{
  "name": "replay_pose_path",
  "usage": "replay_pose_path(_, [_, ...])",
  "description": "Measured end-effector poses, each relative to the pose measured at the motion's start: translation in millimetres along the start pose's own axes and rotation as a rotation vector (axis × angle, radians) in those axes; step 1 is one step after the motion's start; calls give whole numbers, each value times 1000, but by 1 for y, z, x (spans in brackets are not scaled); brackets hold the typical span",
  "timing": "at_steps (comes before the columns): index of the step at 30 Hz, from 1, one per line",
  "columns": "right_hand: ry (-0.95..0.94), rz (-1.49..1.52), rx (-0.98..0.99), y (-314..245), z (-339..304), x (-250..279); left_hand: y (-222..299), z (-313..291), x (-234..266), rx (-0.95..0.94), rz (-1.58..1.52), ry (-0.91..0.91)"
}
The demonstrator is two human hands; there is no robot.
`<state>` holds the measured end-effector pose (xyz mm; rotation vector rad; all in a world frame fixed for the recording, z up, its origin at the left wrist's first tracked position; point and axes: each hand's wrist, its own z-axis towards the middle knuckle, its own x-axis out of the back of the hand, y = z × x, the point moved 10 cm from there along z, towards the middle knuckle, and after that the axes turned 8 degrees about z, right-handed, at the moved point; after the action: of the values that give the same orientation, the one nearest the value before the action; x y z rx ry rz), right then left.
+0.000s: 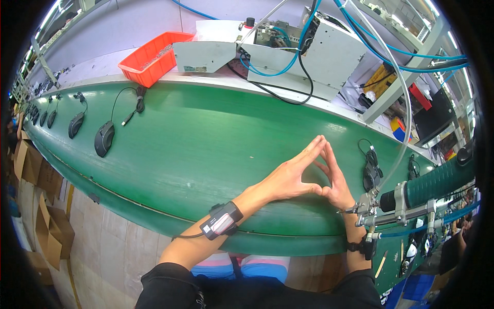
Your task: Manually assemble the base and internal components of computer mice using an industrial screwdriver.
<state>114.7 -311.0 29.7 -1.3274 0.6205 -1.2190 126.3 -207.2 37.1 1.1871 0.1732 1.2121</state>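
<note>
Evidently, left hand and right hand touch above the green belt.

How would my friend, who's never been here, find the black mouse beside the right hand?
Start at the long green belt, then find the right hand over it. Just right of that hand lies a black mouse, its cable bunched beyond it. Unlike the other mice on the belt, this one is nearest that hand.

Beyond your green surface stands a pale wall; light flooring shows lower left, bright tube lights upper left.
</note>
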Motion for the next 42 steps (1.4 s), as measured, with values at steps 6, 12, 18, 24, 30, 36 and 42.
replay_pose_path(6, [5, -11, -14, 2, 1, 1, -3, 1, -1, 6, 3, 5])
replay_pose_path(12, [15, -16, -30, 3, 1, 1, -8, 2, -3, 9, 4, 5])
replay_pose_path(18, [18, -31, -30, 4, 0, 4, -12, 4, -6, -7, -22, -2])
replay_pose_path(24, [-4, 1, -45, 9, 11, -12, -19, -2, 0, -7, 4, 11])
replay_pose_path(30, [120, -37, -80, 5, -7, 17, -9, 9, -13, -60, -16, 27])
replay_pose_path(36, [65, -6, -33, 11, 2, 5, -16, 1, -9, -14, -24, -5])
replay_pose_path(42, [32, -14, -25, 11, -2, 3, -15, 0, -10, -4, -29, -21])
